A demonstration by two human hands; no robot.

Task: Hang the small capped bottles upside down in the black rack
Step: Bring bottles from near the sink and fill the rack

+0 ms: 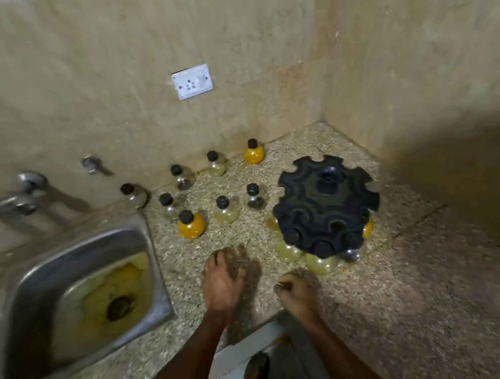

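Note:
A round black rack (326,204) with notched slots stands on the speckled counter (412,281) at the right. Several small bottles hang cap-up in its near slots, among them a pale one (320,262). Several more black-capped bottles stand upright to its left, such as an orange one (191,225), a pale yellow one (226,211) and an orange one (253,153) by the wall. My left hand (224,281) hovers over the counter, fingers loosely curled and holding nothing. My right hand (299,292) is curled into a fist just in front of the rack, with nothing visible in it.
A steel sink (72,293) with yellowish residue sits at the left, taps (21,196) on the wall behind it. A white wall socket (192,81) is above the bottles. The walls meet in a corner behind the rack. The counter's front edge runs under my forearms.

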